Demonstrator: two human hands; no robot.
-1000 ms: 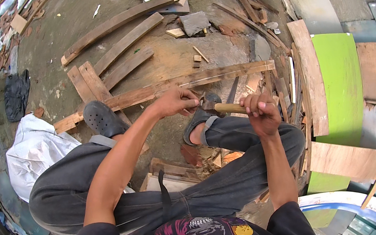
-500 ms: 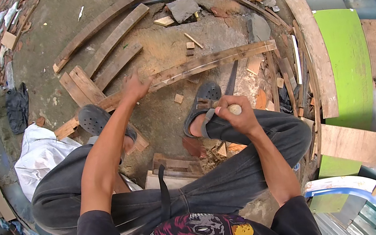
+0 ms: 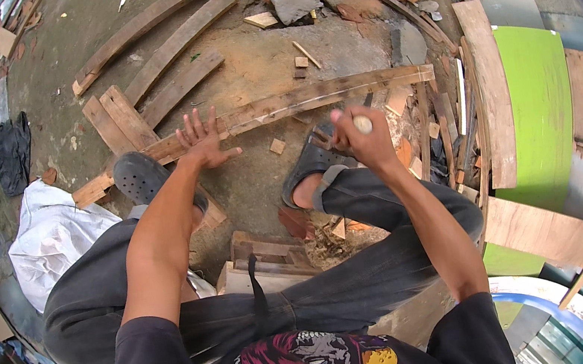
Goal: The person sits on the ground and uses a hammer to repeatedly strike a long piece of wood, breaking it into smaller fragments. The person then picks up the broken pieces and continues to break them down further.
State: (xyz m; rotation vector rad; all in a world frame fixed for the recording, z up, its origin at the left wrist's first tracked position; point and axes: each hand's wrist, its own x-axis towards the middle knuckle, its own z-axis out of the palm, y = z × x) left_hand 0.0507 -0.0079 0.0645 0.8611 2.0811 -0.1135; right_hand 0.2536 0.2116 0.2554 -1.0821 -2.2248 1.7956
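A long wooden beam (image 3: 324, 95) lies crosswise in front of me, its left part resting by my left sandal (image 3: 140, 176). My left hand (image 3: 205, 146) is open with fingers spread, over the near edge of the beam; whether it presses on the wood I cannot tell. My right hand (image 3: 372, 143) is closed around a hammer (image 3: 362, 124), its pale round handle end facing up. The brownish head shows partly beside the fist, above my right sandal (image 3: 309, 161). A dark blade (image 3: 368, 100) shows just beyond the fist, mostly hidden.
Several planks (image 3: 180, 44) lie at the far left. A concrete chunk (image 3: 295, 3) and small wood offcuts (image 3: 277, 146) are scattered about. A white sack (image 3: 62, 235) sits left; a green panel (image 3: 537, 111) and boards stand right. A wooden block (image 3: 268, 253) lies between my legs.
My left hand has gone from a pointing shape on the beam to spread fingers, a little nearer me. My right hand has risen slightly with the hammer, covering more of the dark blade.
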